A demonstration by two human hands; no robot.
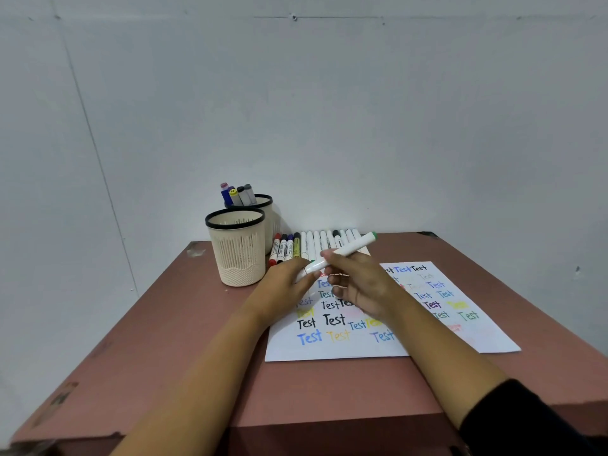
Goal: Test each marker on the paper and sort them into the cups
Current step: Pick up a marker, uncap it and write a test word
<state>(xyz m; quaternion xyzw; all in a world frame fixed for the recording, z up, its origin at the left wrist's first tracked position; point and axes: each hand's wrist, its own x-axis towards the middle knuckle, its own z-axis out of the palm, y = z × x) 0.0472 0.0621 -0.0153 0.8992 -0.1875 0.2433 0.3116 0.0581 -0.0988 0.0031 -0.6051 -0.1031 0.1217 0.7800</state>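
My right hand (358,284) grips a white marker (348,250) with a green end, held slanted above the top of the paper (329,352). My left hand (284,287) pinches the marker's lower end, where its cap sits. The paper carries the word "Test" many times in several colours. A row of several markers (316,243) lies on the table behind the paper. Two cream cups stand at the left: the near cup (237,251) shows nothing inside, and the far cup (268,205) holds several markers.
The reddish-brown table (184,340) is small, with its front edge close to me and a white wall right behind it. The cups stand at the table's back left corner, just left of the marker row.
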